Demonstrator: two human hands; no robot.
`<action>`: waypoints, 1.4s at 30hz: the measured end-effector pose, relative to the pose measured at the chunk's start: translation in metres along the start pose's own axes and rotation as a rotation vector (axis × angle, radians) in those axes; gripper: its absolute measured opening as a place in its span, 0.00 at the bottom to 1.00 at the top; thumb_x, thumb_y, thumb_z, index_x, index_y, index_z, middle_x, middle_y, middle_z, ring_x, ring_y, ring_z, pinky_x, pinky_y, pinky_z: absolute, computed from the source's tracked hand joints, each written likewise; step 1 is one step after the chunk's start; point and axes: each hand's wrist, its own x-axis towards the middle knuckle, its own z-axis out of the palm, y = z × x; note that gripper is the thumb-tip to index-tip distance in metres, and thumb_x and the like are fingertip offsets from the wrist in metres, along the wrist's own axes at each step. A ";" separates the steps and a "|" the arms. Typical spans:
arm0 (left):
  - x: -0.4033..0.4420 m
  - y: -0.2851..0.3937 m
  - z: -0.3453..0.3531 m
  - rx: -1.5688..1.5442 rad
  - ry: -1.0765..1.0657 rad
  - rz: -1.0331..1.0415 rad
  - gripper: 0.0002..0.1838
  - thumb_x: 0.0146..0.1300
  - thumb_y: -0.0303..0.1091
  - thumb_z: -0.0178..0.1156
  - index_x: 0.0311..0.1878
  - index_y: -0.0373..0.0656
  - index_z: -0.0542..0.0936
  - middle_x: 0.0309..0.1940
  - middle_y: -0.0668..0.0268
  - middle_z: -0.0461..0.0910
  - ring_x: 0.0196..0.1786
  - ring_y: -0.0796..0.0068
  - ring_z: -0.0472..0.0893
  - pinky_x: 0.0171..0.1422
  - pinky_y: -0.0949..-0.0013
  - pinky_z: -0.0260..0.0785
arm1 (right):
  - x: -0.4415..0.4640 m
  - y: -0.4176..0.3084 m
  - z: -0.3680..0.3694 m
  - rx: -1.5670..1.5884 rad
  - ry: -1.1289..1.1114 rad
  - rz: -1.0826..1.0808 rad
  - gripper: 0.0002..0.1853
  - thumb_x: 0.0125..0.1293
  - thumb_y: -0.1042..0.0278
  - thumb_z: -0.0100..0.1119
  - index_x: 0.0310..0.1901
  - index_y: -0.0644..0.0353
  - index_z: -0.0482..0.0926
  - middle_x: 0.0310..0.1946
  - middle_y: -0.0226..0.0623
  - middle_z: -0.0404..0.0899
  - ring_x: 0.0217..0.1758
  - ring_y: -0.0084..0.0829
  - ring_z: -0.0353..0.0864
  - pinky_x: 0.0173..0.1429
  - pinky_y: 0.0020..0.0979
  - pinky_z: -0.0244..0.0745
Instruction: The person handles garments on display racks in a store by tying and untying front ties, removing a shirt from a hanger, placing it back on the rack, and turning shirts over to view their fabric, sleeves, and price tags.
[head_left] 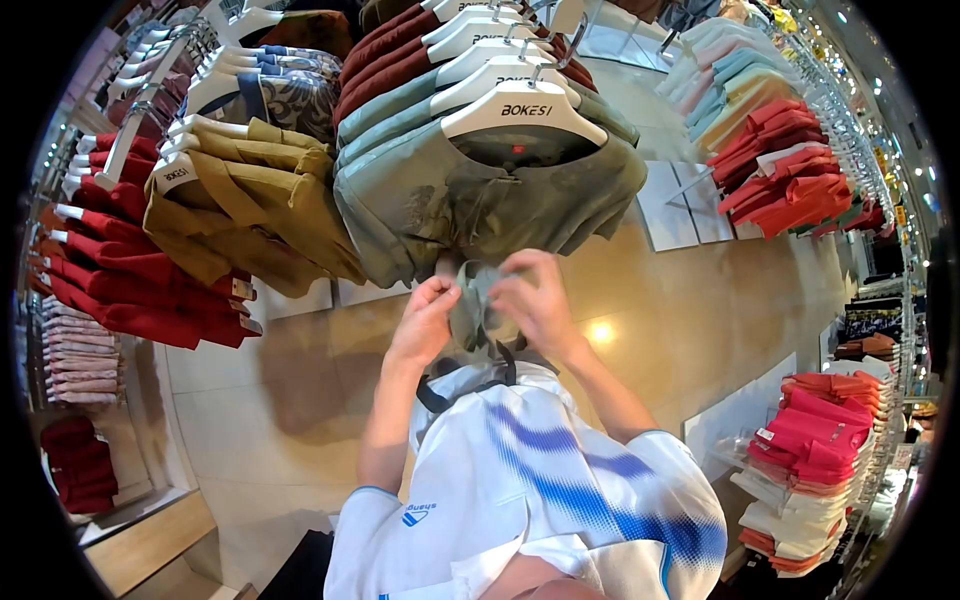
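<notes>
White shirt (480, 470) is covering you; your left hand (430, 312) is pinching green cloth (466, 322), your right hand (536, 303) is adjoining it, grip unclear.

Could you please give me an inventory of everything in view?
grey-green tops: several, grey-green, front of centre rack
white hangers: many, white, on the racks
maroon tops: several, maroon, behind the grey-green ones
mustard garments: several, mustard, left of centre
patterned garments: several, blue-white, upper left
red garments: many, red, far left
pastel tops: several, mixed pastels, upper right
coral-red tops: several, coral-red, right
folded garments: stacked, pink and coral, lower right
floor: one, beige, below
grey-green fabric: one piece, grey-green, between the hands
shirt: one, white-blue, worn
left hand: one, bare, pinching the fabric
right hand: one, bare, blurred, beside it
</notes>
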 end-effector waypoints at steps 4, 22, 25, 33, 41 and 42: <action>-0.005 0.008 0.028 0.085 -0.012 0.044 0.05 0.70 0.33 0.58 0.43 0.43 0.76 0.38 0.74 0.78 0.43 0.86 0.75 0.49 0.77 0.66 | 0.011 -0.006 0.005 0.224 -0.021 -0.012 0.13 0.46 0.75 0.72 0.34 0.60 0.79 0.37 0.36 0.79 0.43 0.40 0.79 0.49 0.37 0.73; -0.010 0.003 0.056 0.497 -0.018 0.219 0.04 0.73 0.31 0.54 0.43 0.41 0.71 0.40 0.76 0.68 0.42 0.88 0.66 0.48 0.82 0.59 | 0.002 -0.017 -0.016 0.129 0.025 0.010 0.12 0.49 0.72 0.72 0.33 0.61 0.78 0.31 0.34 0.79 0.35 0.38 0.79 0.39 0.36 0.74; -0.010 -0.002 0.068 0.414 0.011 0.213 0.05 0.72 0.31 0.55 0.44 0.40 0.73 0.41 0.76 0.69 0.44 0.87 0.67 0.51 0.81 0.60 | 0.004 -0.007 -0.024 0.201 0.061 -0.009 0.12 0.48 0.72 0.72 0.33 0.62 0.78 0.31 0.35 0.79 0.35 0.38 0.79 0.39 0.36 0.74; -0.005 -0.012 0.099 0.457 0.055 0.184 0.03 0.71 0.27 0.55 0.45 0.40 0.72 0.46 0.74 0.67 0.48 0.86 0.67 0.55 0.79 0.60 | -0.002 0.019 -0.053 0.304 0.023 -0.071 0.13 0.49 0.72 0.72 0.33 0.62 0.78 0.29 0.36 0.78 0.33 0.40 0.79 0.38 0.36 0.74; -0.006 -0.014 0.106 0.895 -0.005 0.140 0.04 0.69 0.23 0.55 0.44 0.39 0.71 0.39 0.69 0.68 0.39 0.79 0.69 0.43 0.74 0.63 | 0.020 0.040 -0.083 0.165 -0.187 -0.260 0.16 0.49 0.61 0.70 0.36 0.58 0.77 0.34 0.32 0.77 0.42 0.36 0.79 0.47 0.37 0.72; -0.005 -0.015 0.113 1.113 -0.040 0.328 0.05 0.67 0.21 0.55 0.43 0.37 0.71 0.38 0.65 0.68 0.38 0.73 0.70 0.41 0.72 0.64 | 0.019 0.043 -0.083 0.173 -0.184 -0.269 0.16 0.49 0.61 0.70 0.36 0.58 0.77 0.34 0.32 0.77 0.42 0.36 0.79 0.47 0.37 0.72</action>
